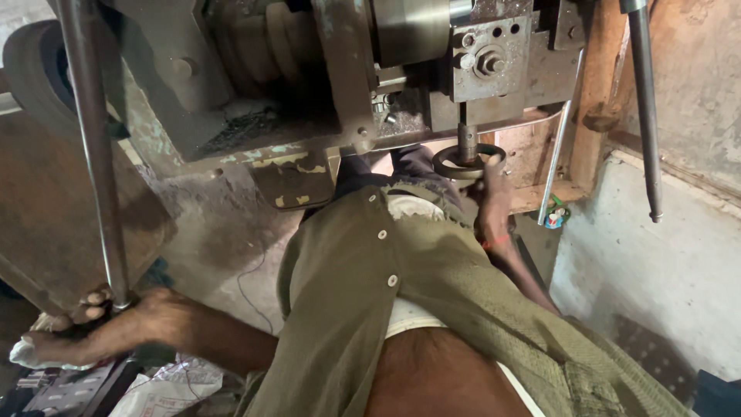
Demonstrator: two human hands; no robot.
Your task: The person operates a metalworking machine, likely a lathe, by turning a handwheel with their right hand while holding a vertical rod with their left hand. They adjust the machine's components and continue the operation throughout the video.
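White printed sack [166,390] near left; left hand [85,320] clenched round lever [96,154] base, right hand [494,193] fingers gripping dark ring [455,161] under far press [478,62]

Two hands show: the left hand [85,320] grips one lever [93,154] left of the press [401,77], the right hand [494,197] holds one ring [463,161] beneath it. Two long steel rods stand, the second [644,108] right of the press. Three shirt buttons [381,234] below it, perhaps more hidden.
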